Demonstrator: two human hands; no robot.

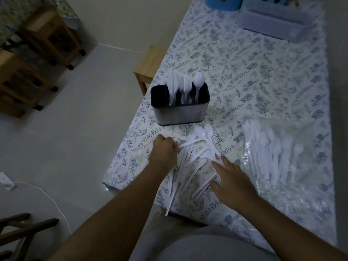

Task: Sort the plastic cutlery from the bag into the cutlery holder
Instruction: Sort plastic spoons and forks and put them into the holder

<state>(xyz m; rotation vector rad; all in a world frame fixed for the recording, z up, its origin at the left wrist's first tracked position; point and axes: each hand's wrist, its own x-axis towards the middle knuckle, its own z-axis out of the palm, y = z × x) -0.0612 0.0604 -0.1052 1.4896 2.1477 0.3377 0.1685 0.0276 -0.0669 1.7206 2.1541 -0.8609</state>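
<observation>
Here, the cutlery holder point(179, 104) has 3 compartments started; a loose pile point(195, 159) and bag point(278, 147) remain. Left hand point(164, 150) pinches a piece; right hand point(230, 182) rests flat, fingers straight.

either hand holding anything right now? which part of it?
Left hand grips white cutlery pieces at the left edge of the loose pile; which ends cannot be told. Right hand holds nothing, fingers spread flat on the pile.

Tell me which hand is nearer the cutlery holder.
Left. The left hand grips cutlery just below the cutlery holder; the right hand lies farther back on the pile.
</observation>
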